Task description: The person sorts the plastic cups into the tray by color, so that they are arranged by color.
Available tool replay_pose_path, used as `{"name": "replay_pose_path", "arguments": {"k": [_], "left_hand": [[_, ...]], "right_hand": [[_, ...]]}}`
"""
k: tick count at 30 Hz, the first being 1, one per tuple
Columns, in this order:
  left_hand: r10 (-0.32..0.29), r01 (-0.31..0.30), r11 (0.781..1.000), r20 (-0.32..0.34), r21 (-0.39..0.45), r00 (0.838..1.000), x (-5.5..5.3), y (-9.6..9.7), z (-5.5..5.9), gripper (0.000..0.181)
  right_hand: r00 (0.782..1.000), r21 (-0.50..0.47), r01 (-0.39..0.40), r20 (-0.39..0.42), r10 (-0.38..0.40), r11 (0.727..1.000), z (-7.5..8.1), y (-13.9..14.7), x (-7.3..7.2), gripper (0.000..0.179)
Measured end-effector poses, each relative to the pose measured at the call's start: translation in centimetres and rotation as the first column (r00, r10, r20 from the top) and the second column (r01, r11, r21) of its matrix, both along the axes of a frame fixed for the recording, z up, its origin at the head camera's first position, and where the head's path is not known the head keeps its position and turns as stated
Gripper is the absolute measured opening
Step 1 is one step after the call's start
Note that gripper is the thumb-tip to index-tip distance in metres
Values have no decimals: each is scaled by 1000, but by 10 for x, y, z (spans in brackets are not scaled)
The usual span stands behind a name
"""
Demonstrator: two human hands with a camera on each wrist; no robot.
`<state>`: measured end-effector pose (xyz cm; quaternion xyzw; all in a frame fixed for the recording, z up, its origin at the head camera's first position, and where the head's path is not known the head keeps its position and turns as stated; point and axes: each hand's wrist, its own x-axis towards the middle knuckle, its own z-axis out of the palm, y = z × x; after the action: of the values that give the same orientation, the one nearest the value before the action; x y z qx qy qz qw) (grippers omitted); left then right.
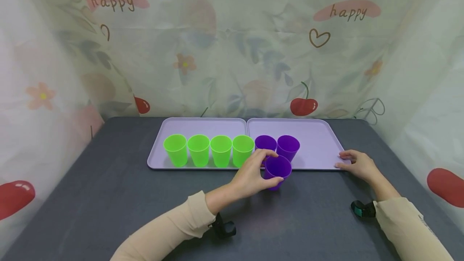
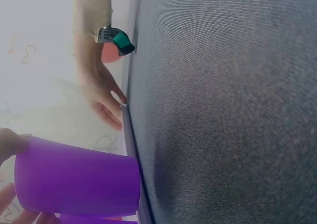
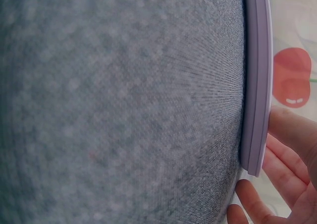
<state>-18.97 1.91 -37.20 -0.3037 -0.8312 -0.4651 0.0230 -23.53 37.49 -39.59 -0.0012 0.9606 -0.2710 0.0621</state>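
My left hand (image 1: 250,174) grips a purple cup (image 1: 278,167) near its rim, thumb on the near side and fingers on the far side. This cup is upright, in front of the right tray's near edge, and in the left wrist view its purple wall (image 2: 79,177) fills the lower left. Behind it, two more purple cups (image 1: 288,146) stand on the right lilac tray (image 1: 315,140), at its left end. At that tray's near right corner, my right hand (image 1: 359,166) holds the edge between thumb and fingers. The tray rim (image 3: 256,85) shows close up in the right wrist view.
A second lilac tray (image 1: 206,124) adjoins on the left, with several green cups (image 1: 198,151) in a row along its near side. Both trays lie on a dark grey table (image 1: 108,196). A printed curtain (image 1: 228,51) hangs behind and at both sides.
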Motion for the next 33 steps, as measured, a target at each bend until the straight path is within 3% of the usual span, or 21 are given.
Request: {"name": "replay_pose_path", "arguments": {"k": [12, 22, 30, 33], "left_hand": [[-14, 14, 999, 3, 38, 1000, 2, -2, 10, 52], [-16, 16, 1000, -7, 25, 1000, 3, 0, 25, 50], [-11, 10, 1000, -93, -9, 996, 1, 10, 41, 47], [-15, 13, 1000, -96, -27, 995, -1, 14, 47, 47]], "right_hand": [[1000, -4, 6, -6, -6, 1000, -1, 0, 0, 58], [1000, -11, -3, -12, 3, 1000, -1, 0, 0, 57], [1000, -9, -6, -15, 6, 1000, -1, 1, 0, 57], [1000, -10, -1, -13, 1, 1000, -1, 0, 0, 57]]}}
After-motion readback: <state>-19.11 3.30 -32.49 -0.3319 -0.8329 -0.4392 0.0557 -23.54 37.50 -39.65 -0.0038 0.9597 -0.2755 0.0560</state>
